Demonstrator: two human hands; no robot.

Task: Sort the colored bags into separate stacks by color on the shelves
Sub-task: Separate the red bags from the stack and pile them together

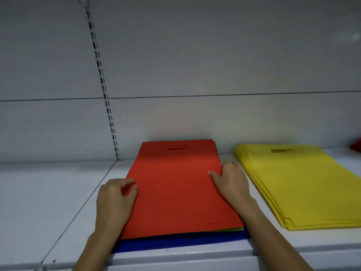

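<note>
Fronting grey wall panels (214,55), a white shelf (48,192) bears red bags (175,192), yellow bags (302,188)

Left hand (115,200) curled, right hand (231,182) curled

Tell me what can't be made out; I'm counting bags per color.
Head view:
Under the red bag: all but a green sliver and blue edge is covered.
The yellow stack: right side cut by the frame; layers too thin to count.
A red thing, far right: cut off, blurred.

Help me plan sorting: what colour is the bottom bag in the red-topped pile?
The bottom bag is blue, seen along its front edge, head view.
</note>
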